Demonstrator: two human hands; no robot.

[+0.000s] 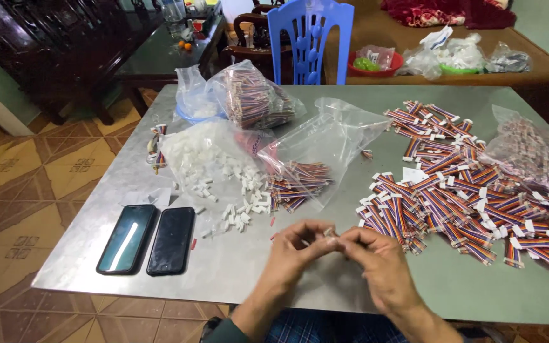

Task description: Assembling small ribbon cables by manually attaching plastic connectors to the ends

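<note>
Grey tabletop (223, 267) carries everything within easy reach. At the far left lie two dark phones (147, 239), side by side and out of the working area. Next comes a loose heap of small white plastic connectors (233, 184), spilling from a clear bag toward the person, handy for picking. Just right of it a clear bag (316, 152) holds short striped ribbon cables (297, 184). In the middle, near the table edge, the left hand (297, 248) and right hand (379, 263) meet fingertip to fingertip, pinching a small white piece (329, 232) between them; I cannot tell exactly what it is. To the right spreads a big pile of cables with white ends (471, 197), apparently finished.
</note>
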